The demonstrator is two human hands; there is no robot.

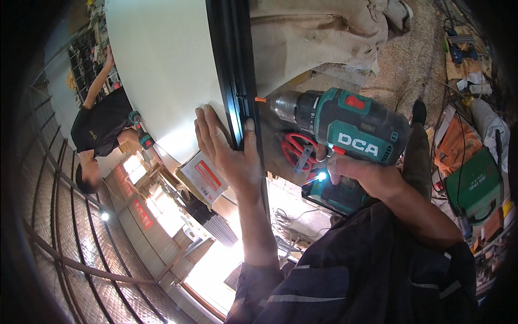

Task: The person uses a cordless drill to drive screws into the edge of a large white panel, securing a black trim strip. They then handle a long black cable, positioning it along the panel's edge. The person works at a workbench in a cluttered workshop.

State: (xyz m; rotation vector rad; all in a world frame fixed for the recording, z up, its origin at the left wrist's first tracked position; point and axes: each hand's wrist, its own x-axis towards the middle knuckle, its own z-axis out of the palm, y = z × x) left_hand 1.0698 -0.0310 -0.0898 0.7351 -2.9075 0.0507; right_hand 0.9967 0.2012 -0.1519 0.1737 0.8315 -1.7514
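My left hand [232, 156] lies against a large white panel [162, 59] with its fingers stretched out. Its thumb spreads across the black metal frame [232, 59] along the panel's edge. A green and black cordless drill [359, 127] is gripped in my right hand [364, 173], with the index finger by the red trigger. Its chuck [283, 105] points left, and the orange-tipped bit [261, 100] reaches the frame's side, just above my left thumb. The drill's lamp [322, 176] is lit.
At left, a co-worker [105, 121] has one hand on the panel and another drill [143, 132]. A red coil [297, 154] hangs behind my drill. Below the panel stands a cardboard box [202, 178]. Beige cloth [313, 38], a green case [475, 183] and clutter lie to the right.
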